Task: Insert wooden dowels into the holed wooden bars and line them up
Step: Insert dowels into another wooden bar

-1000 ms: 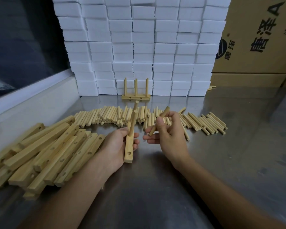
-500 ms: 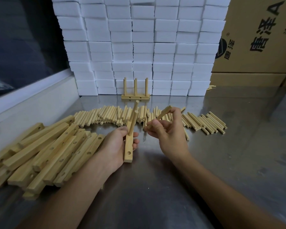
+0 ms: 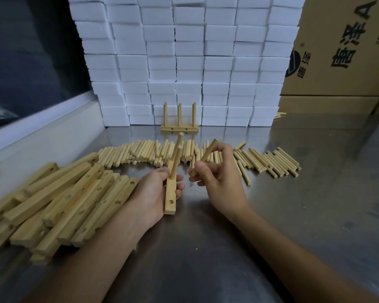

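Dowel point(image 3: 206, 154) pinched in right hand point(image 3: 217, 176), unmarked.

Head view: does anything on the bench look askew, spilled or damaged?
Nothing damaged. Two stray dowels lie apart at the cardboard box, away from the main dowel row. The bar pile is loosely heaped, not aligned.

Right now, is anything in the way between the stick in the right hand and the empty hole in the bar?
Nothing visible. The dowel in the right hand has open air down to the empty hole near the bar end; the left hand grips beside it.
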